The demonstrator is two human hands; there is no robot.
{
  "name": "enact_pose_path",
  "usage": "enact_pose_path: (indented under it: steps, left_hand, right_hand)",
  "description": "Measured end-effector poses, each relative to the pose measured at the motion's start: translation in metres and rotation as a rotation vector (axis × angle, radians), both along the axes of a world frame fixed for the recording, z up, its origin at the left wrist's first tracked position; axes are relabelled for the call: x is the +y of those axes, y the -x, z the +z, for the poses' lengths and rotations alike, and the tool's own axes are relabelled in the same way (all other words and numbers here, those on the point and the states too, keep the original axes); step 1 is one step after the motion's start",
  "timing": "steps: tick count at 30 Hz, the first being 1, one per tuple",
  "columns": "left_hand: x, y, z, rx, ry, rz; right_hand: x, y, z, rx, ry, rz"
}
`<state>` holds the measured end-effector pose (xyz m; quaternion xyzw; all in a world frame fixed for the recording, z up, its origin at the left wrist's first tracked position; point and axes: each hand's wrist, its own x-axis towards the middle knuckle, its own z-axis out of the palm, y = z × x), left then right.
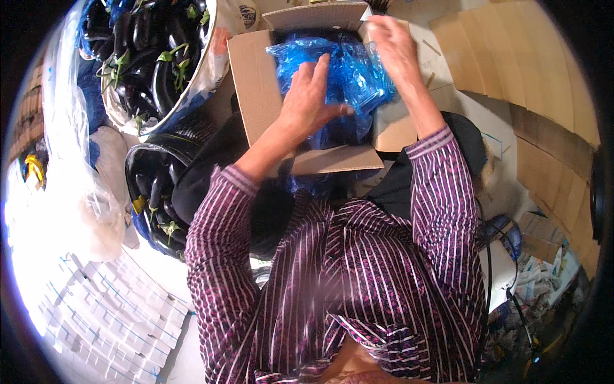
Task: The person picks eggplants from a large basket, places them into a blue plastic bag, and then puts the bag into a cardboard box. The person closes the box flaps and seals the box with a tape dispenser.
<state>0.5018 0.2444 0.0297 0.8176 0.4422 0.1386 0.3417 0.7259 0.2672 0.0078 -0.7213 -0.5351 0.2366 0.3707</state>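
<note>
Before me an open cardboard box (254, 81) stands with its flaps folded outward. Thin blue plastic film (357, 86) lines it and bunches up over the right side. My left hand (307, 96) is over the middle of the box, thumb spread from the fingers, against or just above the film. At the far right corner is my right hand (395, 50), slightly blurred, its fingers curled beside the right flap and the film's edge. Whether it pinches anything is hidden. What lies beneath the film does not show.
At the upper left stands a large tub (189, 91) of eggplants (165, 84). A black bucket (139, 149) by my left leg also holds eggplants. Clear plastic sheeting (72, 144) hangs at left, above stacked white boxes (110, 317). Flattened cardboard (513, 62) lies at right.
</note>
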Motion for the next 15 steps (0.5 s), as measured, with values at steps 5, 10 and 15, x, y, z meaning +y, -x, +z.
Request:
enact_pose_path:
  steps: [5, 10, 15]
  left_hand:
    - [0.056, -0.031, -0.050, 0.067, -0.016, 0.084]
    - [0.089, -0.049, -0.056, 0.220, -0.033, 0.035]
    - [0.121, -0.051, -0.067, 0.140, 0.284, -0.004]
  right_hand:
    - [-0.061, -0.031, 0.029, 0.048, 0.360, 0.133]
    - [-0.070, 0.012, 0.014, -0.134, 0.294, 0.412]
    - [-0.026, 0.057, 0.017, -0.502, 0.184, 0.432]
